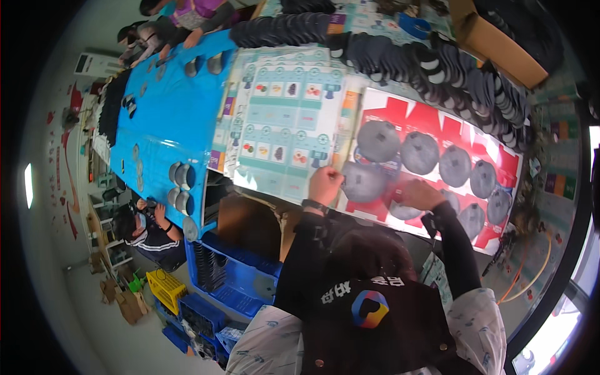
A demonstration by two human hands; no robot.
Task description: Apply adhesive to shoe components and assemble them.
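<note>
Several grey, flat, rounded pieces lie in two rows on a red-and-white printed board (392, 104); their material is hard to make out. With its thumb and fingers pinched together, my left hand (325, 185) holds the left edge of a grey rounded piece (364, 182) in the near row. My right hand (420, 195) reaches over the neighbouring grey piece (405, 210), fingers pointing left. Motion blurs that hand, so its grip does not show. Behind them, in the far row, rest a grey piece (378, 140) and another grey piece (419, 154).
Long rows of dark curved pads (375, 57) line the back beside a cardboard box (500, 44). Left of the board is a printed sheet (290, 115), then a blue table (169, 112) with other people around it. Blue crates (234, 275) stand below.
</note>
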